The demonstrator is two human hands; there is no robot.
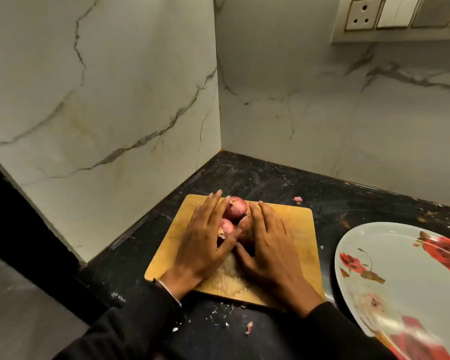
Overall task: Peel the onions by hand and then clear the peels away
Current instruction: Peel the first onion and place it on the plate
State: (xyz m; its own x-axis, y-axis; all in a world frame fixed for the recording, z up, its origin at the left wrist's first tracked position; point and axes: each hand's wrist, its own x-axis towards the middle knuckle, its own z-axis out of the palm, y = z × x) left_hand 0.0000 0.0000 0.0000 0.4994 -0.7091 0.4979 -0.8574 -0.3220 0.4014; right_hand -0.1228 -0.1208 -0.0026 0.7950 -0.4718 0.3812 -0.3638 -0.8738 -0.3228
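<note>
Three onions (235, 207) sit unpeeled, clustered mid-frame on the cutting board (294, 229). Left hand (202, 242) and right hand (266, 242) cup them, fingers straight, gripping nothing. Peeling looks not yet begun; next, pick one up and pinch its skin.

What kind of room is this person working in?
Most likely a home kitchen corner. A wooden cutting board with onions lies on a dark stone counter, marble-look wall tiles meet behind it, and a flowered plate sits beside the board under a wall socket.
</note>
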